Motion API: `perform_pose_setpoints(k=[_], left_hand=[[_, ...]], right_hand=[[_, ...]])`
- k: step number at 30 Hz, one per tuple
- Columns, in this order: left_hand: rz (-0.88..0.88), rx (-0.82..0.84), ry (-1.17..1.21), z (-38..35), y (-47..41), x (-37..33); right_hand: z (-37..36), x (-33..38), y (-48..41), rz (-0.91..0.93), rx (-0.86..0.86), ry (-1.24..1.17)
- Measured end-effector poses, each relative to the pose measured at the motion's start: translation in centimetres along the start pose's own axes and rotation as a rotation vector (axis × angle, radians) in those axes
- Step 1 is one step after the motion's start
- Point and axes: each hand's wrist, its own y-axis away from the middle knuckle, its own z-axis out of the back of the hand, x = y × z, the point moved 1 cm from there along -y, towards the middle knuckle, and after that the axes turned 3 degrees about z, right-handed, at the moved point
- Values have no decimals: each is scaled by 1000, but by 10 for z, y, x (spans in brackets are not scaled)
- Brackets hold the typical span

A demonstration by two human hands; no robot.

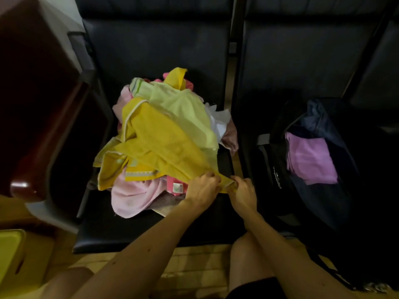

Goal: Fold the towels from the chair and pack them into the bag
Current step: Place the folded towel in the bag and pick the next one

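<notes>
A heap of towels lies on the black chair seat (133, 229): a yellow towel (155, 143) on top, a light green one (183, 108) behind it, a pink one (133, 195) underneath and a white one (218, 119) at the right. My left hand (203, 187) and my right hand (243, 194) both pinch the near corner of the yellow towel, close together at the seat's front right. On the neighbouring seat stands an open black bag (278, 175) with a folded purple towel (308, 158) inside.
A dark red wooden piece of furniture (38, 100) stands at the left beside the chair's armrest. A yellow box (10, 249) sits at the bottom left on the floor. My knee (241, 255) is in front of the seats.
</notes>
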Motion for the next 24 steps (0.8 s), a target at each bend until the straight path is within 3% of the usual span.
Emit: perform_pose_setpoints(k=[8, 11, 18, 21, 24], left_hand=[[-6, 38, -302, -17, -14, -9], [6, 12, -309, -18, -13, -11], [-67, -531, 139, 34, 0, -13], [-117, -602, 475, 93, 13, -19], [-135, -697, 638, 165, 27, -20]], right_hand=[[-2, -14, -26, 10, 67, -18], [2, -11, -24, 30, 69, -84], [39, 31, -11, 122, 19, -229], [77, 76, 5, 206, -38, -273], [121, 128, 24, 383, -119, -317]])
